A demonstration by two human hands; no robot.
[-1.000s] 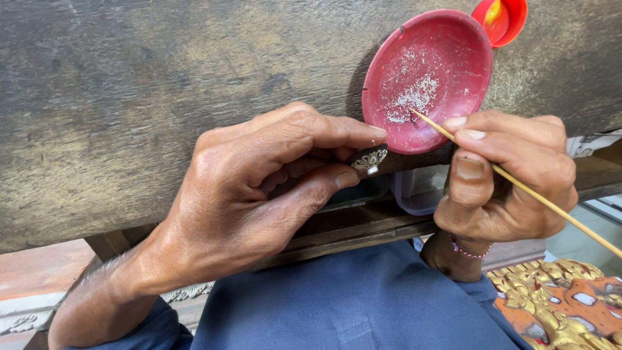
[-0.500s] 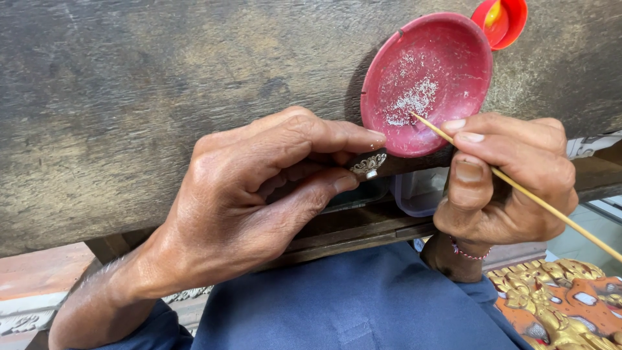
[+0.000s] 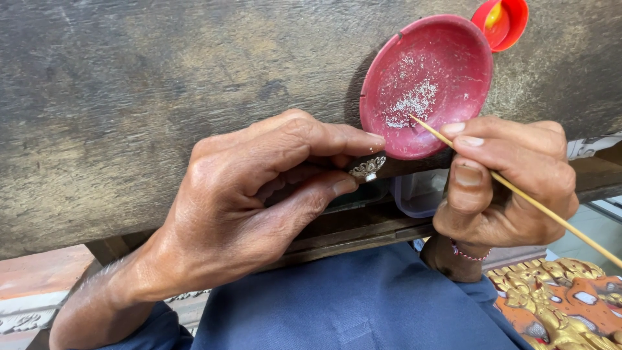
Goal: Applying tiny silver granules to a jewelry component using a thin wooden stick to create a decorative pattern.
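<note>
Left hand point(image 3: 259, 207): I pinch the small silver filigree ornament point(image 3: 367, 168) between thumb and forefinger, at the near edge of the wooden desk point(image 3: 162, 97), face up for working.
Dish: the red plastic dish point(image 3: 427, 84) of tiny silver beads point(image 3: 411, 104) sits just beside the ornament.
Right hand point(image 3: 505, 181): gripping a thin bamboo stick point(image 3: 518, 191), tip in the dish.
Room: bare desk lies leftward.

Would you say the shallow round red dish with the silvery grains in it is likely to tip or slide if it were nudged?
The shallow round red dish looks thin and light, so a nudge would probably slide it across the dark wooden bench top. It overhangs the bench edge somewhat, so it might tip. The loose silvery grains would likely scatter.
</note>
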